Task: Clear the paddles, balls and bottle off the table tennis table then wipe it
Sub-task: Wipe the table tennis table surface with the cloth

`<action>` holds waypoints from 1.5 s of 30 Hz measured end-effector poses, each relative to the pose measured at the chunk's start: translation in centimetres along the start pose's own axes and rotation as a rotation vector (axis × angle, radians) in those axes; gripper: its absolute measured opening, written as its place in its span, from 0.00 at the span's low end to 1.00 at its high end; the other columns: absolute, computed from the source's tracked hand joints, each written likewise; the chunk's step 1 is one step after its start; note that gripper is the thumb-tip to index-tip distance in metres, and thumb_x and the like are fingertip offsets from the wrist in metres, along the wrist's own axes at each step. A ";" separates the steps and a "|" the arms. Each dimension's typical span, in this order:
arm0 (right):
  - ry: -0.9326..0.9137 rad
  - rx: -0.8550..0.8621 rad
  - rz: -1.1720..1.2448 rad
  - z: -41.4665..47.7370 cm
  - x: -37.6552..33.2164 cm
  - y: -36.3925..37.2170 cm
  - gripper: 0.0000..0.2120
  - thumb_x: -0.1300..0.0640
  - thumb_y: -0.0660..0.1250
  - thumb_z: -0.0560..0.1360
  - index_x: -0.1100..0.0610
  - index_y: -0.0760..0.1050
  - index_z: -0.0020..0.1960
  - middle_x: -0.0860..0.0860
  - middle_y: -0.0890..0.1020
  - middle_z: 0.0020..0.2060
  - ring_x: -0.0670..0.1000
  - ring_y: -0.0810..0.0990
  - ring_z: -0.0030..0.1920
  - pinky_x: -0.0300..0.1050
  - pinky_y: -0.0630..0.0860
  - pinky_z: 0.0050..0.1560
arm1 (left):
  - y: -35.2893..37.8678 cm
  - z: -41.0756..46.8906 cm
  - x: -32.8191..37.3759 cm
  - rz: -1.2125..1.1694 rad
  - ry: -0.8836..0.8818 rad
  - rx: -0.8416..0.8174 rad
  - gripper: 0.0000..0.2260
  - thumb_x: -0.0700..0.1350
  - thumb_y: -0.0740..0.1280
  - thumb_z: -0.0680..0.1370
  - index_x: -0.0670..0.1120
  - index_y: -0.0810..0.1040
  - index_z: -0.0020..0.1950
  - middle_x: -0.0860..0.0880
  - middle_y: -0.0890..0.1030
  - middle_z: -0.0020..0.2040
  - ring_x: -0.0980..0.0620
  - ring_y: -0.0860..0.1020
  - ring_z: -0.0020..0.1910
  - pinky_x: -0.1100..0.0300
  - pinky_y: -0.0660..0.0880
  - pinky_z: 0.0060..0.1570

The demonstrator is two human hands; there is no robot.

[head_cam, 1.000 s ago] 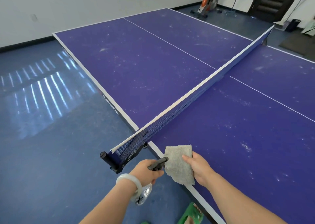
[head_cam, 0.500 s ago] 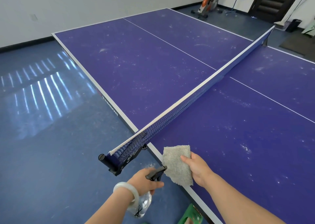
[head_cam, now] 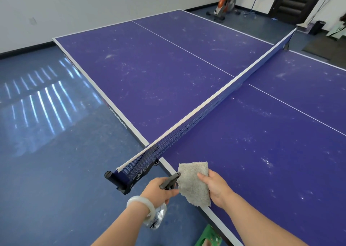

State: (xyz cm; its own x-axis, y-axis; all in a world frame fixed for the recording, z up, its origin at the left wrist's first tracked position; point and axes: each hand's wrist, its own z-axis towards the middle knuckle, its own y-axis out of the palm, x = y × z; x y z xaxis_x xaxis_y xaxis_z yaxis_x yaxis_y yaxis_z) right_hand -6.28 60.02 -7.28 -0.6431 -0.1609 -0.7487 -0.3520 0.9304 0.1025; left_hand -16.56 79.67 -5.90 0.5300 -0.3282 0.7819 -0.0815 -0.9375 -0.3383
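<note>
Has raised bottle [head_cam: 156, 217] slightly in curled left grip [head_cam: 159, 191], nozzle at cloth [head_cam: 194, 184]. Pinches cloth in right grip [head_cam: 215, 187] above surface [head_cam: 262, 152] edge, near net [head_cam: 187, 129].

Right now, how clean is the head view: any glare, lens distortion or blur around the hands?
Head view: striped glare on the floor at left; wide-angle stretch tilts the door at top right; left hand gripping the spray bottle and right hand holding the cloth are sharp; table evenly lit, its white specks readable, no hard shadows.
</note>
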 end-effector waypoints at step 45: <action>0.010 0.137 0.223 -1.9 -1.0 -2.4 0.07 0.60 0.66 0.80 0.56 0.78 0.57 0.54 0.86 0.50 0.56 0.84 0.52 0.53 0.81 0.46 | 1.8 -1.0 1.3 -0.055 0.082 0.036 0.12 0.52 0.75 0.73 0.53 0.79 0.54 0.54 0.77 0.32 0.57 0.76 0.31 0.67 0.74 0.39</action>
State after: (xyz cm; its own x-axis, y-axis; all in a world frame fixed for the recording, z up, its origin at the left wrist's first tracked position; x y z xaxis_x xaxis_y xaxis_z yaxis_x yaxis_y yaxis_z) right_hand -6.07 57.35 -5.55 -0.7014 0.0502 -0.7110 -0.1062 0.9790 0.1739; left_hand -16.84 77.49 -4.97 0.4614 -0.2863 0.8397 -0.0228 -0.9500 -0.3113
